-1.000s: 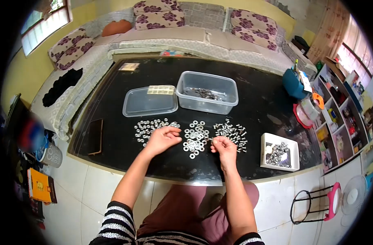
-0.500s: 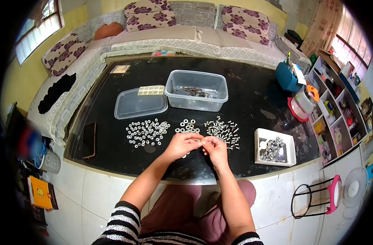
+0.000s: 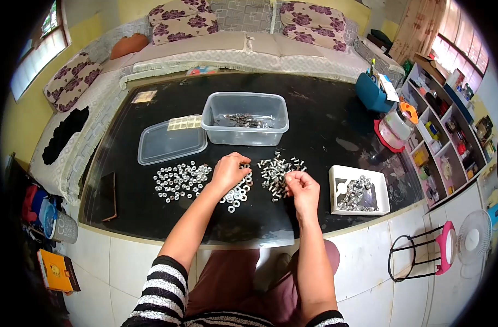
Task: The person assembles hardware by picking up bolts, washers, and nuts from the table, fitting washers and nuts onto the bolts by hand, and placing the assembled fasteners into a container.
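Observation:
My left hand [image 3: 231, 171] reaches over the pile of flat metal washers [image 3: 237, 195], its fingers bent and thumb apart from the index finger, with the tips at the pile's far edge. At the right side of a heap of short metal bolts [image 3: 275, 173], my right hand [image 3: 304, 189] has thumb and index finger pinched together; whatever lies between them is too small to make out. Small round metal nuts [image 3: 180, 180] lie spread left of my left hand. A white box [image 3: 333, 204] holding bolts with fittings on them stands right of my right hand.
A clear plastic tub [image 3: 246, 137] with metal pieces inside stands behind the piles, its lid [image 3: 170, 147] beside it. A phone [image 3: 110, 196] lies at the table's left edge. Farther right are a jar [image 3: 397, 126] and a teal holder [image 3: 373, 92].
My hands were together at fingertip level in front of the piles. Now they are apart: the left has moved forward to the washers, the right sideways to the bolts. The view has shifted slightly.

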Available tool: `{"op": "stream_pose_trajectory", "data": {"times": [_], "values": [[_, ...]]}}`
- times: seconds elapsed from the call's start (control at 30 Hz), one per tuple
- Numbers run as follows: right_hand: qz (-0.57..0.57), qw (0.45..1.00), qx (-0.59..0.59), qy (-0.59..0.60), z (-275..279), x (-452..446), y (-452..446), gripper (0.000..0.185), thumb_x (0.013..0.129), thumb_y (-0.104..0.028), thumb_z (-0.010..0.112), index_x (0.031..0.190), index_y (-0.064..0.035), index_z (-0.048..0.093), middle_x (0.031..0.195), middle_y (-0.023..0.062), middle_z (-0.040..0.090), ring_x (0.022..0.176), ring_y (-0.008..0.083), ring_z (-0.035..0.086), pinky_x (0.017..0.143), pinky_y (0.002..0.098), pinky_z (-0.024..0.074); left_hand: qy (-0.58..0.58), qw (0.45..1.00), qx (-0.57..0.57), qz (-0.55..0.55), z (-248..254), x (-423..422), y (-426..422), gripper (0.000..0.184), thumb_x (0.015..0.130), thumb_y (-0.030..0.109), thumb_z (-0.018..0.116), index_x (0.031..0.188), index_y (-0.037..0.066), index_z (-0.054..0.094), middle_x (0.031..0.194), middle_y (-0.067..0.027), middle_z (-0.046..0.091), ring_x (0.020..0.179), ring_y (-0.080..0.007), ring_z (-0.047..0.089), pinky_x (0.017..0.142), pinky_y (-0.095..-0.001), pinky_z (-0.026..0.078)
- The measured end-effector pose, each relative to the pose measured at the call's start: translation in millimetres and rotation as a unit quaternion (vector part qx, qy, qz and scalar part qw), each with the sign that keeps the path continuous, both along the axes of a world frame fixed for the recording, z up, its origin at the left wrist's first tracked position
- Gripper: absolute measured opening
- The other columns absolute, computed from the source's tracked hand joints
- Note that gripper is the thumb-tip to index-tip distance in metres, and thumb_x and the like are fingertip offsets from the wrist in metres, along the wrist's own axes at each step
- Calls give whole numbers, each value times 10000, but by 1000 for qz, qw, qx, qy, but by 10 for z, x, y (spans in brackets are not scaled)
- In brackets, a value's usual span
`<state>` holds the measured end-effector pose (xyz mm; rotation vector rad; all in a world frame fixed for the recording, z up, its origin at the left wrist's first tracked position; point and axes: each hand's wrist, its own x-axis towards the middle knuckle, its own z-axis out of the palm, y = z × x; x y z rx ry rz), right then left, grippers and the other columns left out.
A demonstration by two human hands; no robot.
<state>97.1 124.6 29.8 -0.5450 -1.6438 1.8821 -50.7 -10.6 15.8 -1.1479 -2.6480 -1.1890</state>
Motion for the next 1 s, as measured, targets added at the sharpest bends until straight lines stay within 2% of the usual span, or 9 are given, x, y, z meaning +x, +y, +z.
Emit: {"op": "stream_pose_trajectory", "data": {"times": [0.13,0.27,0.3,0.37,0.43,0.5,0.6,0.77,1.0], "values": [[-68,997,5,29,113,131,300,60,764,-75,593,795,-24,590,633,-26,531,523,37,448,475,163,355,20,1000,23,8,10,61,-10,295,611,110,666,890,30,616,864,-96,583,700,-218,574,653,-293,458],[-129,985,103,-42,162,201,537,69,763,-85,592,786,-21,589,617,-24,527,520,38,448,466,169,358,-96,992,83,-4,110,277,30,231,655,77,645,875,16,614,793,-59,574,543,-88,496,551,-220,421],[-134,985,104,-43,142,192,575,69,763,-85,592,786,-21,589,617,-24,527,520,38,448,466,169,358,-80,991,109,-15,83,321,46,200,670,67,639,862,15,615,768,-42,565,514,-60,461,523,-201,396],[-158,962,207,-87,66,163,664,95,735,-98,615,755,-8,592,591,-7,536,531,41,456,487,200,388,-121,975,184,-31,-12,432,109,167,701,49,622,864,16,611,721,0,538,528,-34,407,505,-171,352],[-158,941,273,-127,13,132,684,99,720,-112,608,748,-19,594,616,63,567,536,133,519,525,269,424,-147,959,237,-51,-95,538,165,146,728,30,602,873,17,605,704,32,516,557,-12,381,502,-151,324],[-150,915,336,-167,22,109,659,86,714,-122,591,736,-39,593,670,119,577,607,242,563,580,332,439,-129,957,251,-66,-106,600,198,130,722,20,599,851,18,608,696,21,517,545,-22,391,499,-161,329],[-148,881,396,-214,-38,36,699,89,720,-116,570,695,-31,573,698,147,576,683,306,559,628,370,443,-93,961,251,-73,-114,616,205,113,719,11,593,830,17,609,685,9,515,536,-32,398,494,-168,332],[-149,850,433,-261,-148,-102,765,91,713,-98,563,681,-13,569,700,170,573,683,325,558,630,395,446,-27,964,255,-66,-130,564,187,85,719,10,585,802,11,603,676,-32,533,488,-62,421,464,-194,358],[-155,809,501,-266,-216,-112,745,108,720,-126,560,701,-28,601,727,161,581,675,314,570,624,396,460,-26,967,243,-75,-103,584,174,78,717,1,578,791,9,602,672,-32,529,485,-62,424,456,-196,355]]}}
